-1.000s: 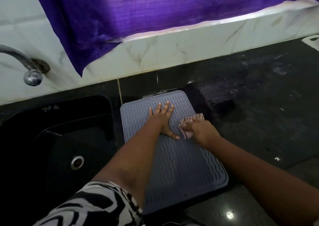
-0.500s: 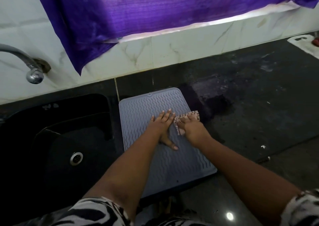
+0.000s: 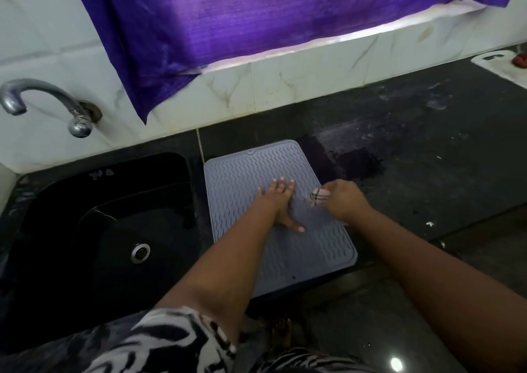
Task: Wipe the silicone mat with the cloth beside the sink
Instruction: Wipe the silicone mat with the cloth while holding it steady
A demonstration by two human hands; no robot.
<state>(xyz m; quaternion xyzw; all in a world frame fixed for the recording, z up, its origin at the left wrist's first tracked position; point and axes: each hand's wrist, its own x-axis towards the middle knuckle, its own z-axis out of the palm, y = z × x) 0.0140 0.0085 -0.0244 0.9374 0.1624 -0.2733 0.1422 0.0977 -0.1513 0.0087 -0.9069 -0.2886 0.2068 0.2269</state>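
Your right hand [image 3: 343,200], clenched round the cloth [image 3: 317,197], has slid to the mat's [image 3: 251,170] right edge beside the sink [image 3: 108,215], while your left hand [image 3: 278,201] presses flat, so wiping seems midway.

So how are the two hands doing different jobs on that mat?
The left hand lies flat with fingers spread, pressing the mat down; the right hand is curled, gripping the cloth. The left sits mid-mat, the right at the mat's right edge. Both are bare and reach from the near side.
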